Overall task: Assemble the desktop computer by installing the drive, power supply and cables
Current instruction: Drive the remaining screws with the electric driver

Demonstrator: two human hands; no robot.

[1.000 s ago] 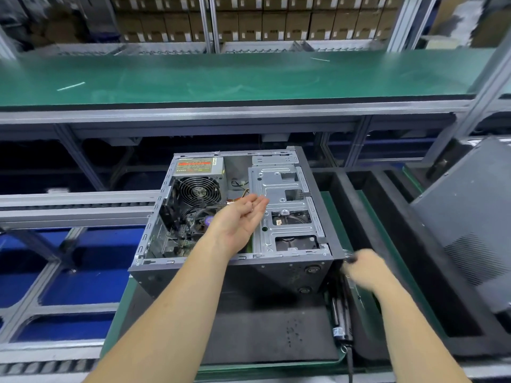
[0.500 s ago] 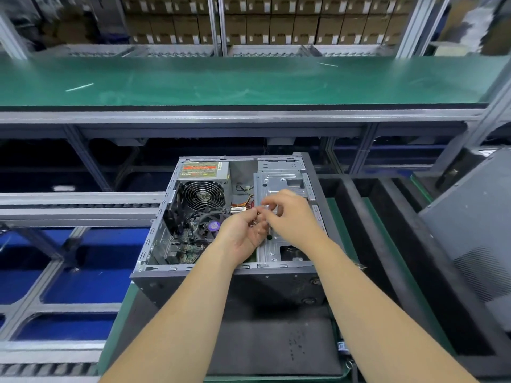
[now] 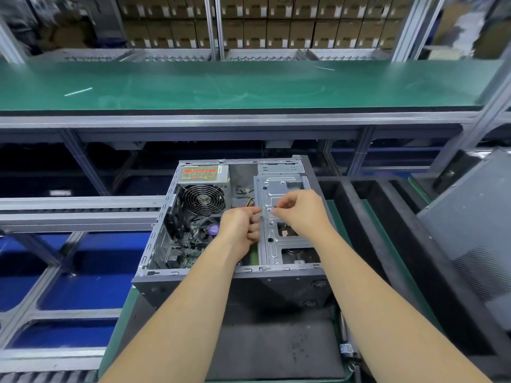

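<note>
Two hands over drive cage in open case

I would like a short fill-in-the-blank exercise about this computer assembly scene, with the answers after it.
1. Both hands, left hand and right hand, work inside the open computer ____.
2. The power supply has a round ____ behind a wire grille.
3. The right hand hovers over the silver metal drive ____.

Answers: case; fan; bracket
</note>
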